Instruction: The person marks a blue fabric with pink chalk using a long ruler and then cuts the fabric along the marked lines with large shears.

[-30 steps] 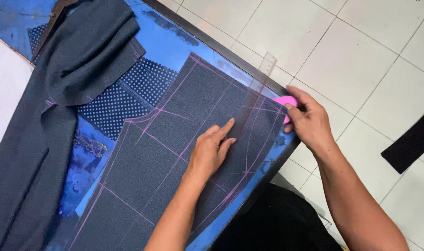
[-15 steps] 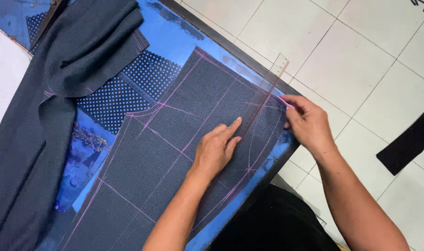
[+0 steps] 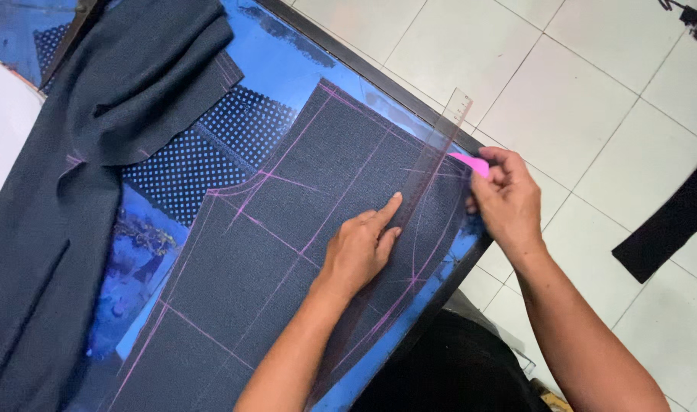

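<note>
At the far left a loose heap of dark grey cloth (image 3: 96,137) lies folded over the blue bench (image 3: 280,65), and just beside it a navy piece with white dots (image 3: 188,164) shows from under the flat work. Across the middle lies the dark fabric panel (image 3: 287,252), spread smooth and crossed by pink chalk lines (image 3: 276,236), some straight, one curving toward the near right edge. The left hand (image 3: 360,248) rests flat on this panel with fingers stretched and close together, the forefinger pressing the lower stretch of a clear ruler (image 3: 432,164); it grips nothing, only pins the ruler down. The ruler runs slantwise up toward the bench's far right edge, its tip standing over the edge above the white tiled floor (image 3: 593,99). Compared with a second ago, the left hand has slid a little up the panel along the ruler, and the ruler's upper end now reaches farther past the bench edge. The right hand (image 3: 509,200) is closed around a pink piece of tailor's chalk (image 3: 471,162), pinched between thumb and fingers at the ruler's right side near the top of the panel; half a second ago the chalk was hidden in the hand, and now its tip shows against the ruler, which reads as the marking stroke being set at the line's upper end. At the far right a dark strip of cloth (image 3: 669,221) lies on the floor.
</note>
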